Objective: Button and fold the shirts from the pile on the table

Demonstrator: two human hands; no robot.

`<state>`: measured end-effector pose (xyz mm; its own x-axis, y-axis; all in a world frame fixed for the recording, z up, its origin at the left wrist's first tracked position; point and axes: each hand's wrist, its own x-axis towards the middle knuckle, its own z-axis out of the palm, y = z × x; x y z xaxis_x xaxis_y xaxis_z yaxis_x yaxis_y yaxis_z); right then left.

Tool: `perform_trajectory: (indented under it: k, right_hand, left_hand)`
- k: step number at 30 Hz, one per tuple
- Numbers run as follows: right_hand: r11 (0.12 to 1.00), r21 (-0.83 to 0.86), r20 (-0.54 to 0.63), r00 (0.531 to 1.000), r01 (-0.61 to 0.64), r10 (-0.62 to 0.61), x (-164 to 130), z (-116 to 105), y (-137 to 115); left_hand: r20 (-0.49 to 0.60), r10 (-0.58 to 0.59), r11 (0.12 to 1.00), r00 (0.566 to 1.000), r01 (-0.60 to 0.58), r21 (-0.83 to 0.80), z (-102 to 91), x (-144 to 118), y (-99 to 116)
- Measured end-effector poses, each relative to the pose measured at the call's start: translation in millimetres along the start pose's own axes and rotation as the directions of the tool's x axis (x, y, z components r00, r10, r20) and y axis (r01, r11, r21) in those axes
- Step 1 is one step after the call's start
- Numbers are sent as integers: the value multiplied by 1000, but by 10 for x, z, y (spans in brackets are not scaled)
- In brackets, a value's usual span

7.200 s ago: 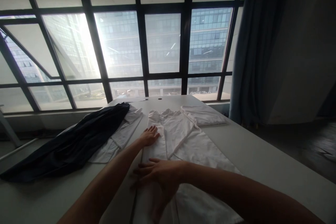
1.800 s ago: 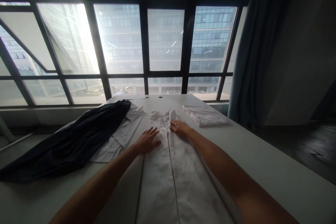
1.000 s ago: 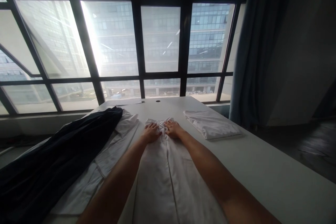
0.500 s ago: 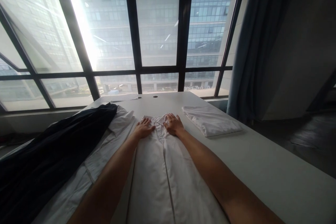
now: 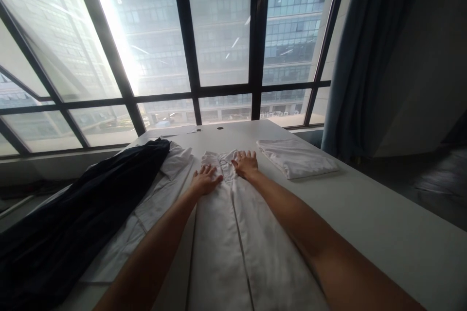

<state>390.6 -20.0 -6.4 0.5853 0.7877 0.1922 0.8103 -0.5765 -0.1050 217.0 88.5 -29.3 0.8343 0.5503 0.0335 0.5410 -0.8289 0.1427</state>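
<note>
White trousers [image 5: 219,233] lie lengthwise on the white table, their gathered waist at the far end and the two legs running toward me. My left hand [image 5: 206,180] rests flat on the left side near the waist, fingers spread. On the right side of the waistband lies my right hand [image 5: 245,164], its fingers stretched out and palm down. Neither hand grasps the cloth. Both forearms reach over the trousers and cover parts of their edges.
Dark navy clothing [image 5: 109,194] lies over white garments [image 5: 175,160] at the left. A folded white cloth [image 5: 297,158] sits right of the trousers on the table [image 5: 365,214]. Windows [image 5: 222,34] stand behind, and a blue curtain [image 5: 350,82] hangs at the right.
My left hand has slid slightly toward me along the trousers, off the waist edge. My right hand stays by the waistband. The view has shifted a little.
</note>
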Motion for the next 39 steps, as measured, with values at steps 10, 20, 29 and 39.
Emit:
perform_trajectory:
  k: [10,20,29,39]
  right_hand:
    - [960,169,248,933,223,-261,-1400,-190,80]
    - [963,144,221,941,228,-256,-911,-35,127]
    - [969,-6,-13,969,247,-247,-855,-190,-51]
    - [906,189,29,920,378,-390,-1467,-229,204]
  left_hand:
    - [-89,-28,997,996,34,65,-118,357,-3]
    - [-79,239,971,968,-237,41,159,56,528]
    - [-192,107,994,976,-104,28,-130,-64,565]
    - [-143,194,969,970,-213,-125,-30,-987,321]
